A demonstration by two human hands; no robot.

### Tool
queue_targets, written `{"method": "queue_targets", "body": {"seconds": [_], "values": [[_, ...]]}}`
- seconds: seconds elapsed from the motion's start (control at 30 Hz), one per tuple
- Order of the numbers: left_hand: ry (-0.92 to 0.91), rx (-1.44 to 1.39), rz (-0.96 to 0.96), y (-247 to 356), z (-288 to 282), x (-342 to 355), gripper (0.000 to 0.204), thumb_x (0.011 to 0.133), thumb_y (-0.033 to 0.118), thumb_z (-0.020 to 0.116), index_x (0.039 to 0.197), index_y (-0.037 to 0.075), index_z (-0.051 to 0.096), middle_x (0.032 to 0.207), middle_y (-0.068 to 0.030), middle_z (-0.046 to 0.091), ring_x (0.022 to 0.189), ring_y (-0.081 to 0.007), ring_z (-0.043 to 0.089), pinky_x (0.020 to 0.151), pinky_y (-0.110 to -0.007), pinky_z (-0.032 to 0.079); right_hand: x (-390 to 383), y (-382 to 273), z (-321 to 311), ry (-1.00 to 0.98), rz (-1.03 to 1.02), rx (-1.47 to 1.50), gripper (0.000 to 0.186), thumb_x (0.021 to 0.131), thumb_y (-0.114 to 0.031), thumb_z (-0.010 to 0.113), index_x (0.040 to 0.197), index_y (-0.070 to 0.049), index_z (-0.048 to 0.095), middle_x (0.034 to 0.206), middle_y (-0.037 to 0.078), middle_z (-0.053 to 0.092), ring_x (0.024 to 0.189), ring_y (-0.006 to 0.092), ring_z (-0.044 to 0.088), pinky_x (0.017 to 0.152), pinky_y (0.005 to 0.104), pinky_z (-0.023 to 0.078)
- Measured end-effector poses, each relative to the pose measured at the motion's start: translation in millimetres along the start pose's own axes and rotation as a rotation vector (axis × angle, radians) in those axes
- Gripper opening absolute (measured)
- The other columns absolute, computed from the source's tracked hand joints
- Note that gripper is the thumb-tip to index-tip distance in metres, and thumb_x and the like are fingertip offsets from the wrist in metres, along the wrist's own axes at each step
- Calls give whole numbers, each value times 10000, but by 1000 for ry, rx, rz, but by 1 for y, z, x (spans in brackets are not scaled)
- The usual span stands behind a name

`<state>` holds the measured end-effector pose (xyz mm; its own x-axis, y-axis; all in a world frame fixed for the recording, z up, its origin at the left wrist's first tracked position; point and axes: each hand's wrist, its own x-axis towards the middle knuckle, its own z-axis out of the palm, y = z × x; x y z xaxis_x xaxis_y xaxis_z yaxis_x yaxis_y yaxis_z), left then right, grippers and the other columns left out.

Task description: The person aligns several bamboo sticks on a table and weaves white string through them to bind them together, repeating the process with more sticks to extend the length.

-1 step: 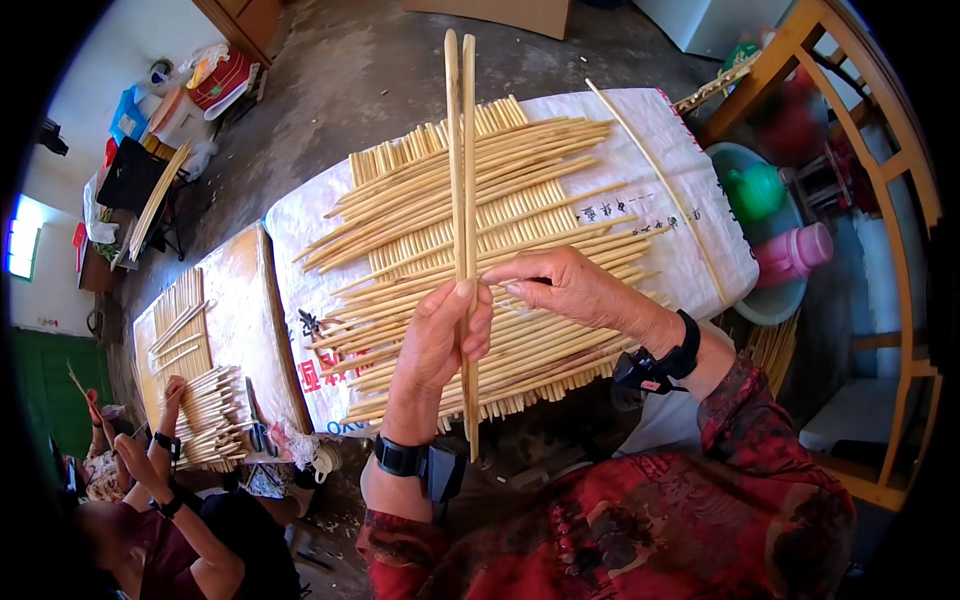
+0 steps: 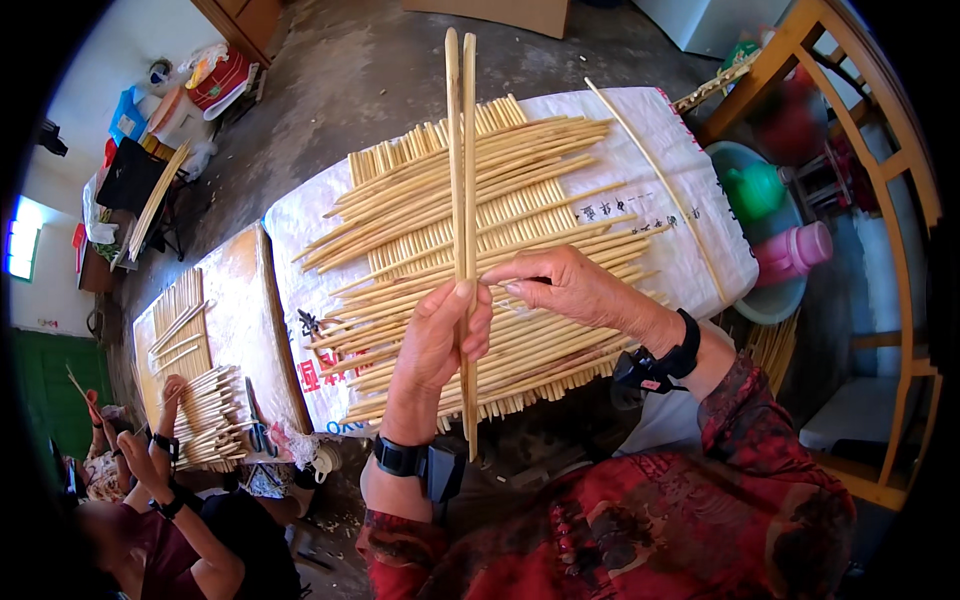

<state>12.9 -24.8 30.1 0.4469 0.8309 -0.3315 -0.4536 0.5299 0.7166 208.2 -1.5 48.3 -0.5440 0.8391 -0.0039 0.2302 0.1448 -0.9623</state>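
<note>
Two long, pale peeled wooden sticks (image 2: 462, 170) stand upright side by side in front of me, their upper ends slightly apart. My left hand (image 2: 440, 325) is wrapped round them below their middle, thumb across the front. Beside it, my right hand (image 2: 560, 283) has its index fingertip against the sticks, with the thumb drawn in under it and the other fingers curled. Anything pinched there is too small to make out. Under both hands, many similar sticks (image 2: 540, 335) lie in rows and a crosswise layer on a white printed sheet (image 2: 640, 110) over the table.
One single stick (image 2: 655, 165) lies apart on the sheet's right side. At right are a basin (image 2: 797, 290) with a green and a pink container and a wooden frame (image 2: 890, 180). At lower left, another person (image 2: 170, 545) works by a second table (image 2: 235, 265) with sticks and scissors (image 2: 258, 415).
My hands and the two sticks stay as they were. Only the other person's raised hand at lower left has shifted slightly.
</note>
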Motion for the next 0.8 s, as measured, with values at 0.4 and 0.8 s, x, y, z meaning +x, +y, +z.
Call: {"method": "queue_targets", "body": {"seconds": [0.4,0.8], "values": [[-37,163,-45,-2,2,-4,264,957,273,425,888,40,528,619,3,433,466,-68,373,423,-200,329,-6,4,8,118,-139,-118,158,803,-55,566,949,-14,608,818,139,615,765,281,599,691,334,471],[-42,252,-1,1,0,-12,263,959,256,425,885,30,536,610,3,427,465,-63,366,417,-190,322,-14,2,8,65,39,-60,160,864,-123,563,976,-17,606,739,71,592,655,139,546,603,269,440]]}}
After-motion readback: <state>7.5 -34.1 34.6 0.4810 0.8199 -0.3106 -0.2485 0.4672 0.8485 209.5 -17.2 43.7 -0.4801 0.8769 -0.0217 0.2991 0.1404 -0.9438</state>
